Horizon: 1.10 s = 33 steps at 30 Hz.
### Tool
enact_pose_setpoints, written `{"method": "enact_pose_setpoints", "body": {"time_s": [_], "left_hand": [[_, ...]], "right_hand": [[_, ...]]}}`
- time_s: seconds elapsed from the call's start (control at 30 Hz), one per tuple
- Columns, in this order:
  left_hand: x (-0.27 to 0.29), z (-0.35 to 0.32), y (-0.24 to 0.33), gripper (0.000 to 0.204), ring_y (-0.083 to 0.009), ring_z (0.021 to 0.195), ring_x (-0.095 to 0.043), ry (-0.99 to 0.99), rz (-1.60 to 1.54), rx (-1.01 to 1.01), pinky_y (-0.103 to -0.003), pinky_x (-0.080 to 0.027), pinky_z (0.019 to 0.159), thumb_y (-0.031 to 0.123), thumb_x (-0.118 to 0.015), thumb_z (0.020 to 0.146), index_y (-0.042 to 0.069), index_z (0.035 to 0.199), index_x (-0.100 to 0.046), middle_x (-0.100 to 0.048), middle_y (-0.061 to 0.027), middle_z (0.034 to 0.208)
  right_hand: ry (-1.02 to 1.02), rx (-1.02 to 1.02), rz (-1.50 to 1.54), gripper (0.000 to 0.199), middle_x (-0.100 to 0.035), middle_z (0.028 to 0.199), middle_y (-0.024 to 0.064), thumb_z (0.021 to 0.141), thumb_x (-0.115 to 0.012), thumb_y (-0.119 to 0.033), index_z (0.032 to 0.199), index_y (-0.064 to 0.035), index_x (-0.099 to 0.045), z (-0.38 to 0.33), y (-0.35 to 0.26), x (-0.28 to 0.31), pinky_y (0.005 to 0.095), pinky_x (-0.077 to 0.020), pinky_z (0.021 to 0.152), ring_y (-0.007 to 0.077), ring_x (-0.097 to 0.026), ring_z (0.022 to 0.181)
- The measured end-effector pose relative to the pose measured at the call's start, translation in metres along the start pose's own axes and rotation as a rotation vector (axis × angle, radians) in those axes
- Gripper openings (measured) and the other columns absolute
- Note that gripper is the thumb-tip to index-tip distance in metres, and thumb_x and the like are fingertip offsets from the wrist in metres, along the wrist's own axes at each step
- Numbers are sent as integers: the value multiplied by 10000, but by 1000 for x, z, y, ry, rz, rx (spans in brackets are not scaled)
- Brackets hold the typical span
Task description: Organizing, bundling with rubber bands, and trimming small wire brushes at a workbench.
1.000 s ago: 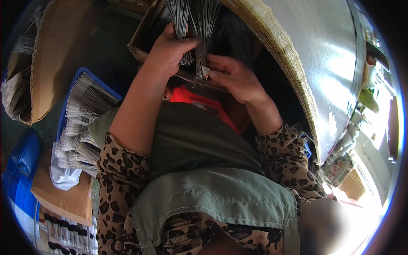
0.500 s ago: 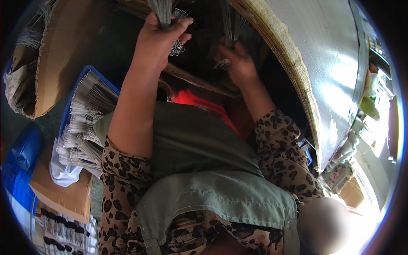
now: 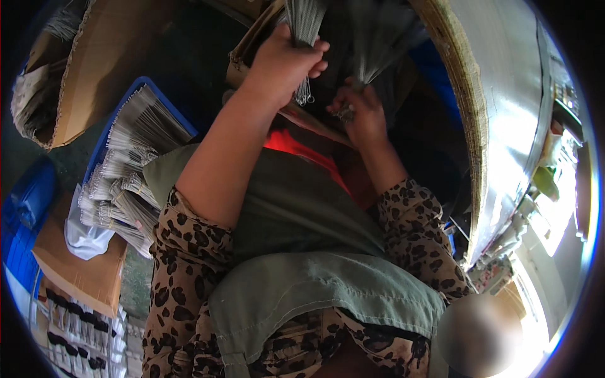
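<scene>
My left hand is closed round a bundle of thin grey metal wires; small looped ends poke out below the fist. A little lower and to the right, my right hand grips a second wire bundle near its lower end. The wires of that bundle fan out upward and are smeared by motion. Both bundles are held upright over a dark space with an open cardboard box beside it. How many wires each hand holds cannot be made out.
At left, a blue bin holds several tied wire bundles. Another cardboard box stands farther left, and a brown carton lies below. A thick-edged table with a shiny top curves along the right. Something red shows beyond my apron.
Both hands have shifted to the right in view, the left one more and slightly downward, bringing them closer together. The right bundle's wires have spread wider. Each hand keeps its bundle.
</scene>
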<state>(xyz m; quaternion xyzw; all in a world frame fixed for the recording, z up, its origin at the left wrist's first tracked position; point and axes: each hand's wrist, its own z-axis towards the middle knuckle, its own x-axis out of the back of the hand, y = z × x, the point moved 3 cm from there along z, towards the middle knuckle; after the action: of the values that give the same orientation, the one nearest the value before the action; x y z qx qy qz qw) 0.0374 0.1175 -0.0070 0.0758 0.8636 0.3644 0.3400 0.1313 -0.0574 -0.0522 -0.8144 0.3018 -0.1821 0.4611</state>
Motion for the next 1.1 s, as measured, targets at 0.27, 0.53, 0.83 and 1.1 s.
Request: {"method": "enact_pose_setpoints", "body": {"time_s": [0.27, 0.53, 0.83, 1.1], "left_hand": [[10, 3, -48, 503, -152, 656, -570, -31, 659, 334, -277, -440, 551, 388, -788, 675, -3, 946, -627, -612, -60, 753], [18, 4, -19, 225, -174, 645, -606, -148, 265, 406, -290, -485, 576, 157, -714, 688, -16, 804, -628, -620, -93, 715], [24, -17, 51, 349, -170, 717, -611, -32, 258, 165, -281, -485, 583, 133, -709, 696, -8, 980, -564, -611, -86, 813], [38, -6, 55, 360, -188, 724, -619, 51, 304, 99, -296, -489, 586, 114, -733, 672, -21, 953, -552, -609, -96, 802]], "right_hand": [[-63, 368, -1063, 364, -622, 947, 219, 874, -547, -282, 1073, 20, -583, -13, -26, -60, 399, -487, 815, 347, -611, 955], [-117, 35, -969, 634, -611, 1128, 163, 815, -638, -465, 1237, -9, -509, 31, -66, 45, 376, -457, 884, 262, -591, 1027], [-39, -89, -1790, 991, -567, 1185, 234, 728, -732, -299, 1443, -9, -109, 49, -29, 58, 423, -456, 918, 360, -569, 1072], [293, 23, -1683, 969, -551, 1180, 262, 728, -707, -185, 1437, -9, -72, -2, -57, 81, 442, -461, 907, 387, -565, 1053]]}}
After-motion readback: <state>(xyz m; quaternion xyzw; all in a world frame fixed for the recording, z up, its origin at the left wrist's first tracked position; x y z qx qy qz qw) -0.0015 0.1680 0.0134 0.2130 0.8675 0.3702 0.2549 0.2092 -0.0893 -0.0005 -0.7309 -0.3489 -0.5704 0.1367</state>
